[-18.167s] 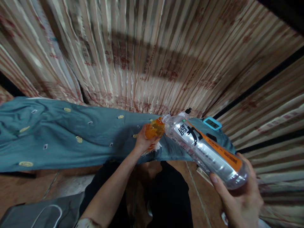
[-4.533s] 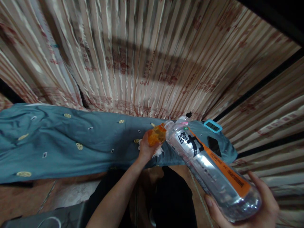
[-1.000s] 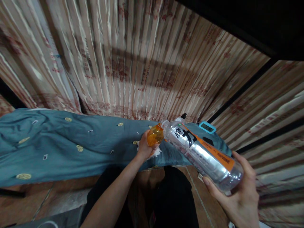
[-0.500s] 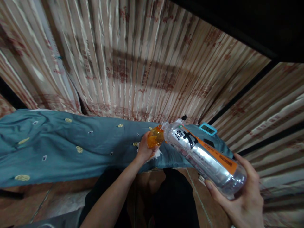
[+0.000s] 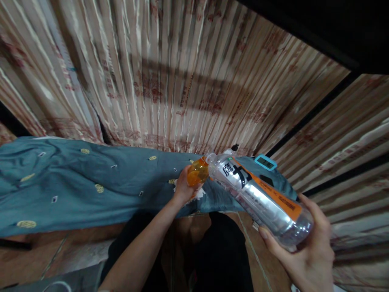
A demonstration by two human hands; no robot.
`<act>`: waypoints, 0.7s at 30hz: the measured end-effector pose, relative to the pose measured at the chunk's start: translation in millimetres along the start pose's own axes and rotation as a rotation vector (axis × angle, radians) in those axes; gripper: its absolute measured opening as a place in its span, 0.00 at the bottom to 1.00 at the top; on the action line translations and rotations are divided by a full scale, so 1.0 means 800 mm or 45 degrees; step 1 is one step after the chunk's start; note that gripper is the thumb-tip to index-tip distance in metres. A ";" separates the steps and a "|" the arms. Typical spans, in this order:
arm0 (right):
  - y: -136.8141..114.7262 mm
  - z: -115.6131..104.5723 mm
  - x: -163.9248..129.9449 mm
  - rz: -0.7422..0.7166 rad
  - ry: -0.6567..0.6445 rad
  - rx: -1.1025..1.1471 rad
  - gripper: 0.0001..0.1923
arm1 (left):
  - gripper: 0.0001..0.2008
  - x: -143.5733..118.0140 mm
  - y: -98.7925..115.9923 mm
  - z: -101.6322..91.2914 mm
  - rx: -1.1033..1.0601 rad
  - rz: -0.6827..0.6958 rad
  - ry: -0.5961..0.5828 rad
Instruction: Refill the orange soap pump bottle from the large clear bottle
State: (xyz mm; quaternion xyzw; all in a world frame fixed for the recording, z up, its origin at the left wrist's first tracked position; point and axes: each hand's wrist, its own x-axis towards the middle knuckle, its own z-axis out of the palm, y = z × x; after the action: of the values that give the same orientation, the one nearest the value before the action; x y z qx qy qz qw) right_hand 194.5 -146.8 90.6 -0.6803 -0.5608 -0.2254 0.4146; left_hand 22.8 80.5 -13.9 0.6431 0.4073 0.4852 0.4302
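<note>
Together, my right hand (image 5: pixel 304 247) cupped the base of the large clear bottle (image 5: pixel 258 194), tilted so its mouth met the small orange bottle (image 5: pixel 197 175) gripped in my left hand (image 5: pixel 182 188). I saw orange liquid in the small one. Beneath lay the blue cloth (image 5: pixel 91 190), its near edge close.

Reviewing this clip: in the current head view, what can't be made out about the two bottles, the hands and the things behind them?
- Small orange bottle: its lower part is hidden by the left hand.
- Where the clear bottle meets it: any flow is too small to see.
- Right hand: cut off by the bottom edge.
- Blue-framed device: display too small to read.
- Black object: partly behind the clear bottle.
</note>
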 end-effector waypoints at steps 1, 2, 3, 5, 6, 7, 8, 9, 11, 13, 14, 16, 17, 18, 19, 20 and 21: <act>0.000 0.000 -0.001 0.003 -0.001 -0.004 0.52 | 0.32 0.000 -0.003 0.001 -0.012 0.006 0.004; -0.001 0.000 -0.002 0.003 0.002 -0.008 0.52 | 0.33 0.000 -0.007 0.001 -0.025 0.010 0.008; -0.002 -0.001 -0.003 0.002 0.006 -0.014 0.52 | 0.33 0.000 -0.009 0.002 -0.037 0.011 0.010; -0.006 -0.002 -0.004 -0.003 0.014 -0.035 0.52 | 0.34 0.001 -0.013 0.002 -0.055 0.014 0.010; -0.008 -0.003 -0.004 -0.001 0.014 -0.050 0.52 | 0.35 0.001 -0.013 0.002 -0.057 0.012 0.008; -0.010 -0.004 -0.004 0.000 0.015 -0.065 0.52 | 0.35 0.001 -0.012 0.002 -0.054 0.008 0.005; -0.012 -0.005 -0.004 0.000 0.014 -0.077 0.52 | 0.35 0.001 -0.011 0.002 -0.046 0.000 0.003; -0.013 -0.005 -0.003 -0.009 0.015 -0.085 0.52 | 0.36 0.000 -0.009 0.002 -0.037 -0.013 0.002; -0.014 -0.006 -0.002 -0.026 0.021 -0.098 0.51 | 0.36 0.000 -0.004 0.002 -0.021 -0.042 0.009; -0.014 -0.005 -0.002 -0.037 0.019 -0.100 0.51 | 0.35 -0.001 0.001 0.002 -0.019 -0.058 0.006; -0.014 -0.005 -0.002 -0.032 0.016 -0.096 0.51 | 0.34 -0.001 0.003 0.001 -0.018 -0.062 0.004; -0.013 -0.004 -0.003 -0.013 0.011 -0.085 0.52 | 0.32 -0.001 0.004 0.001 -0.010 -0.061 0.000; -0.012 -0.004 -0.003 -0.010 0.012 -0.074 0.52 | 0.31 -0.001 0.004 0.001 -0.004 -0.057 0.001; -0.012 -0.004 -0.003 -0.012 0.015 -0.063 0.52 | 0.31 -0.001 0.004 0.001 0.002 -0.050 0.004; -0.012 -0.004 -0.003 -0.015 0.016 -0.053 0.52 | 0.32 -0.001 0.004 0.000 0.006 -0.042 0.009; -0.013 -0.004 -0.003 -0.022 0.015 -0.045 0.51 | 0.32 -0.001 0.003 0.000 0.006 -0.032 0.013; -0.013 -0.005 -0.002 -0.032 0.012 -0.038 0.51 | 0.32 -0.001 0.003 0.000 0.005 -0.024 0.014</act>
State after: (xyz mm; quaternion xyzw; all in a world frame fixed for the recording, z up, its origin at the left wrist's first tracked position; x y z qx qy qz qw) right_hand 184.5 -150.6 94.5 -0.6781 -0.5639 -0.2423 0.4043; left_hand 22.8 78.9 -11.9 0.6374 0.4167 0.4839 0.4312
